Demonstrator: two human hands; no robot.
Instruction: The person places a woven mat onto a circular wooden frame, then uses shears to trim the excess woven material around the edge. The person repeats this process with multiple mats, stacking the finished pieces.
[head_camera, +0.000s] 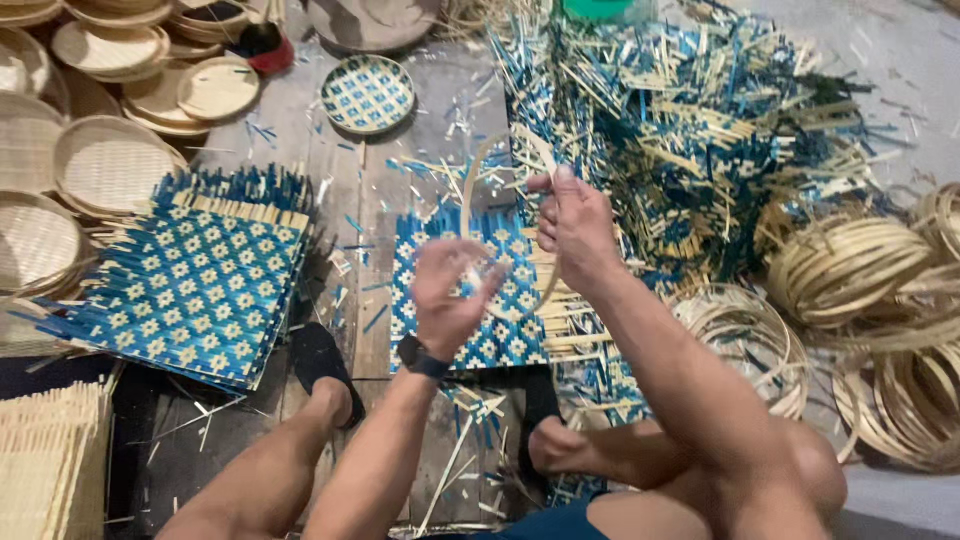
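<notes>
Left hand (450, 290), above the blue-and-cream woven mat (470, 300) on the floor, fingers curled onto the lower arc of a bamboo hoop (478, 190). Right hand (575, 225), beyond, pinches the hoop's upper end. Trimmed strips pile (700, 130) lies farther back.

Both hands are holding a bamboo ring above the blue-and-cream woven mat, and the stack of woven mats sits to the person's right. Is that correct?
Not quite. In the head view the left hand and right hand do hold the bamboo ring above the blue-and-cream woven mat, but the stack of woven mats sits to the person's left, not right.
</notes>
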